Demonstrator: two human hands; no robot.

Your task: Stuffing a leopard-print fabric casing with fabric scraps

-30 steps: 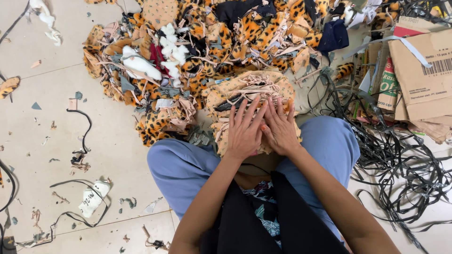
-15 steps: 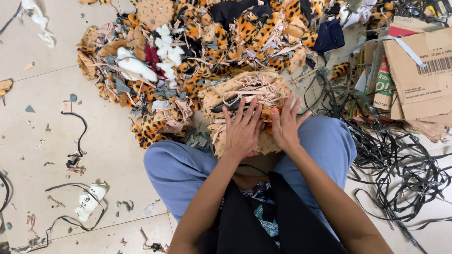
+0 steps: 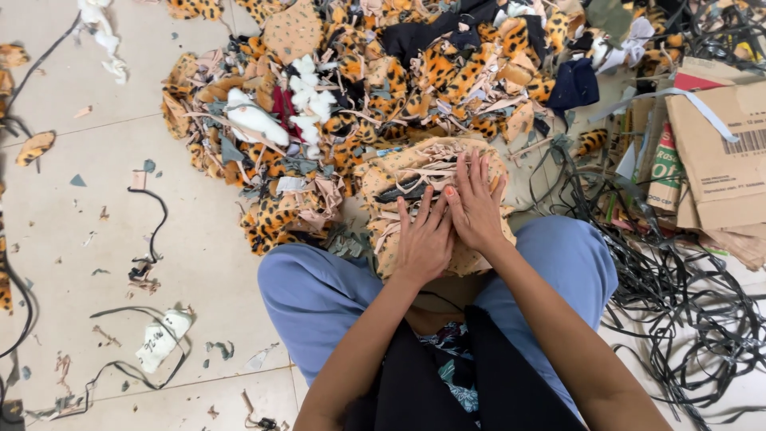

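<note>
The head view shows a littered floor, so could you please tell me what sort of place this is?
Probably a sewing or soft-toy workshop floor: a heap of leopard-print fabric scraps, tangled black strips and flattened brown cardboard boxes surround both hands.

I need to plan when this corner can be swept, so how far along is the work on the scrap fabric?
Done: nothing shows as finished; no tidy stack is in view. In hand: the left hand and right hand press flat on a beige fabric bundle at the knees. Left: the big heap of leopard-print scraps beyond it, black strips on the right, and bits scattered on the tiled floor.
</note>
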